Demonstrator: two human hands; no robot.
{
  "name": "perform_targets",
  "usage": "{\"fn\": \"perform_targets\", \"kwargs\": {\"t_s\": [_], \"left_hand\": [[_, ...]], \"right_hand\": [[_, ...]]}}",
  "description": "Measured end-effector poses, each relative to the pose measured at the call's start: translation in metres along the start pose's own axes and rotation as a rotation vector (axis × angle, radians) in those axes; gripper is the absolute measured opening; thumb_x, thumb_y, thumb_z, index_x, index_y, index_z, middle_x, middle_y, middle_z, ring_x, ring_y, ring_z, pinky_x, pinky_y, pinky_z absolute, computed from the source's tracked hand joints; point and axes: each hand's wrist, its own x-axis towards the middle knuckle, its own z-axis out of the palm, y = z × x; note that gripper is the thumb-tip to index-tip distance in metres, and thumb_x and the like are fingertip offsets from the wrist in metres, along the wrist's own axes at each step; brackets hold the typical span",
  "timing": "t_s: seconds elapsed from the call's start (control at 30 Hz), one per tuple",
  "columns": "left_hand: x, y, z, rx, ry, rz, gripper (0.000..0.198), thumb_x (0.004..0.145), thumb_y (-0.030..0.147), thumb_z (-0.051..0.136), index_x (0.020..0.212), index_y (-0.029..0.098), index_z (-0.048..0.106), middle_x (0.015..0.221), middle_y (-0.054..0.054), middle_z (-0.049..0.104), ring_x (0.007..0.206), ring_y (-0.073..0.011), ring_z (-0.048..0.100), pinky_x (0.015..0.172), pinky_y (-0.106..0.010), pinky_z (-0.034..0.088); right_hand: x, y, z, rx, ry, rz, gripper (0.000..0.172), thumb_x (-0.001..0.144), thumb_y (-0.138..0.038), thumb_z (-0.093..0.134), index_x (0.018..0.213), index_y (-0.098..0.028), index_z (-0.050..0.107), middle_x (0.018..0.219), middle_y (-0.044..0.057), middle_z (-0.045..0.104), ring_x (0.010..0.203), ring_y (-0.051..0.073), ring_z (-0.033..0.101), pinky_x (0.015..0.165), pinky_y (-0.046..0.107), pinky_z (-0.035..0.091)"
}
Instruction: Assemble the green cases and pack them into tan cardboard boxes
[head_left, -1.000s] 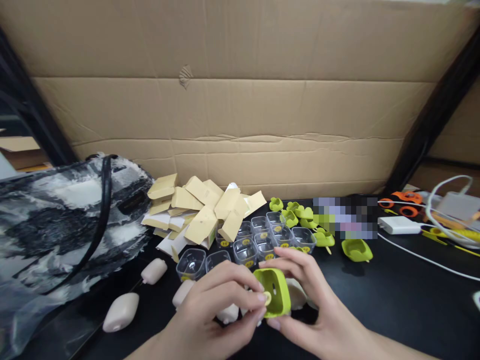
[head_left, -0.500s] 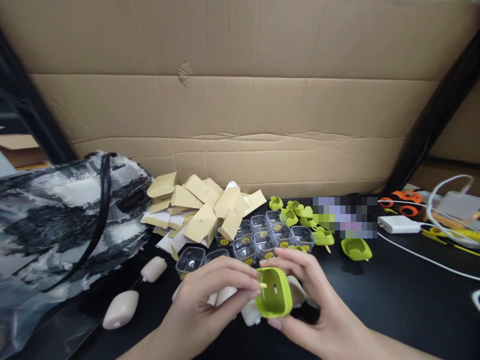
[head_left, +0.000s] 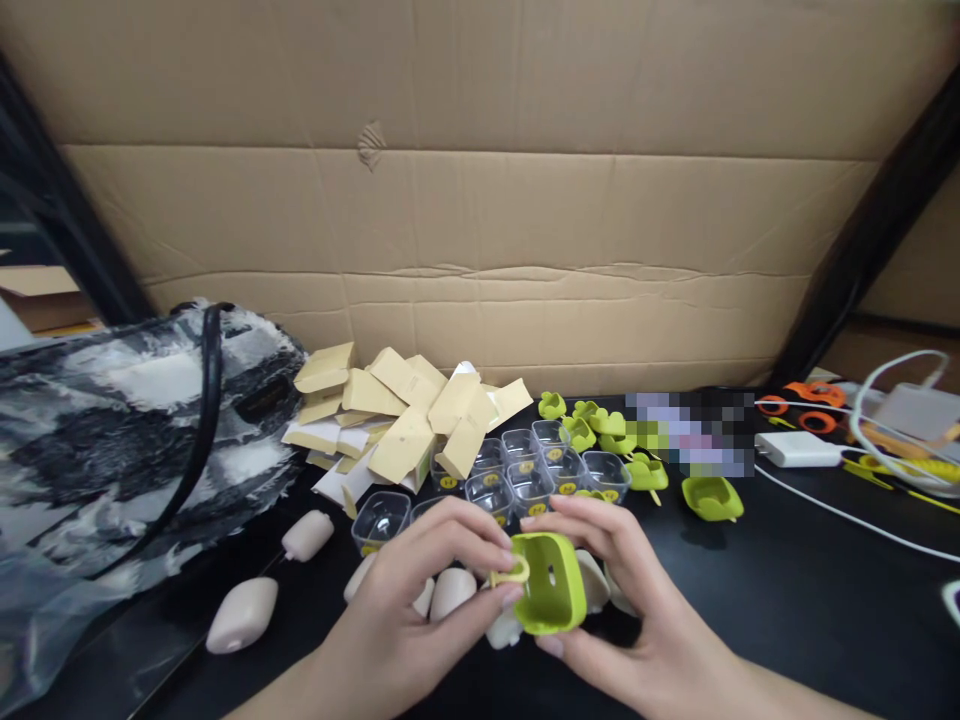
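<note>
My right hand (head_left: 626, 590) grips a lime-green hollow plastic cup (head_left: 559, 590) by its outer side, its open mouth tilted toward my left hand; a small slot shows in its inner wall. Between the thumb and fingertips of my left hand (head_left: 431, 590) is a small pale-yellow ring-shaped piece (head_left: 511, 572), held at the cup's mouth. Pale rounded pieces (head_left: 454, 592) lie on the table under and behind my hands, partly hidden. Clear square plastic cups (head_left: 531, 488) with yellow smiley stickers stand just beyond.
Flattened tan boxes (head_left: 405, 440) are piled behind the clear cups. More green pieces (head_left: 611, 430) and one green cup (head_left: 711, 497) lie to the right. At left are two pale rounded pieces (head_left: 241, 614) and a black-and-white bag (head_left: 142, 430). A white charger (head_left: 799, 448) and cables sit far right.
My left fingers have drawn back slightly and turned the small yellow piece, so its ring shape now shows. The green cup stays almost still in my right hand.
</note>
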Motion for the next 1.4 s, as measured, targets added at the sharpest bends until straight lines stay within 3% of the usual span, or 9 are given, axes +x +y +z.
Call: {"fn": "perform_targets", "kwargs": {"t_s": [0.17, 0.33, 0.57, 0.77, 0.87, 1.07, 1.27, 1.4], "left_hand": [[-0.002, 0.002, 0.004, 0.003, -0.031, 0.051, 0.023, 0.083, 0.0, 0.061, 0.092, 0.021, 0.06, 0.09, 0.001, 0.064, 0.084, -0.0114, 0.062, 0.077, -0.021, 0.05], [-0.005, 0.0, 0.004, 0.054, -0.049, 0.053, 0.023, 0.084, 0.0, 0.059, 0.092, 0.022, 0.055, 0.094, 0.001, 0.064, 0.087, -0.0116, 0.059, 0.079, -0.023, 0.046], [-0.003, 0.006, 0.006, 0.145, -0.168, 0.071, 0.026, 0.085, 0.0, 0.052, 0.08, 0.022, 0.04, 0.084, 0.003, 0.062, 0.075, -0.0102, 0.055, 0.069, -0.02, 0.043], [-0.006, 0.002, 0.012, 0.245, -0.135, 0.167, 0.026, 0.088, 0.0, 0.045, 0.075, 0.022, 0.038, 0.075, 0.002, 0.058, 0.067, -0.0116, 0.051, 0.068, -0.023, 0.044], [-0.007, 0.004, 0.009, 0.311, -0.182, 0.191, 0.026, 0.087, -0.002, 0.046, 0.076, 0.021, 0.04, 0.075, 0.001, 0.061, 0.067, -0.0128, 0.052, 0.066, -0.023, 0.046], [-0.004, 0.021, -0.001, 0.553, -0.403, 0.206, 0.028, 0.09, -0.004, 0.037, 0.084, 0.016, 0.056, 0.085, -0.007, 0.068, 0.076, -0.018, 0.059, 0.078, -0.03, 0.052], [-0.002, 0.024, 0.002, 0.626, -0.426, 0.222, 0.033, 0.097, 0.005, 0.033, 0.081, 0.017, 0.059, 0.078, -0.005, 0.067, 0.072, -0.0193, 0.059, 0.066, -0.029, 0.052], [-0.003, 0.018, 0.002, 0.636, -0.302, 0.363, 0.032, 0.1, 0.009, 0.032, 0.092, 0.017, 0.061, 0.09, -0.004, 0.073, 0.075, -0.0171, 0.061, 0.074, -0.028, 0.049]], "right_hand": [[0.003, -0.007, 0.0, -0.005, -0.061, 0.007, 0.072, 0.079, -0.008, 0.067, 0.132, -0.042, 0.033, 0.125, -0.002, 0.058, 0.11, 0.012, 0.062, 0.094, 0.02, 0.049], [0.007, -0.011, 0.002, 0.059, -0.098, 0.006, 0.064, 0.08, -0.004, 0.063, 0.125, -0.039, 0.036, 0.108, -0.005, 0.064, 0.092, 0.01, 0.068, 0.081, 0.016, 0.053], [0.006, -0.016, 0.003, -0.097, -0.058, -0.096, 0.066, 0.078, -0.004, 0.066, 0.128, -0.037, 0.038, 0.118, -0.001, 0.059, 0.109, 0.013, 0.06, 0.092, 0.018, 0.05], [0.006, -0.014, 0.004, -0.103, -0.072, -0.098, 0.069, 0.077, -0.002, 0.067, 0.129, -0.038, 0.038, 0.12, -0.002, 0.057, 0.112, 0.011, 0.058, 0.095, 0.017, 0.047], [0.006, -0.012, 0.004, -0.101, -0.074, -0.084, 0.069, 0.076, -0.002, 0.067, 0.128, -0.038, 0.038, 0.12, -0.003, 0.058, 0.111, 0.011, 0.059, 0.095, 0.018, 0.048], [0.006, -0.013, 0.004, -0.118, -0.101, -0.063, 0.068, 0.076, -0.001, 0.067, 0.127, -0.035, 0.039, 0.118, -0.002, 0.06, 0.109, 0.012, 0.061, 0.093, 0.019, 0.049], [0.005, -0.01, 0.005, -0.143, -0.092, -0.114, 0.065, 0.074, -0.003, 0.071, 0.125, -0.031, 0.042, 0.117, 0.001, 0.061, 0.11, 0.016, 0.061, 0.093, 0.022, 0.051], [0.003, -0.013, 0.003, -0.145, -0.063, -0.113, 0.061, 0.076, -0.006, 0.07, 0.125, -0.03, 0.044, 0.118, 0.004, 0.061, 0.11, 0.018, 0.062, 0.093, 0.026, 0.052]]}}
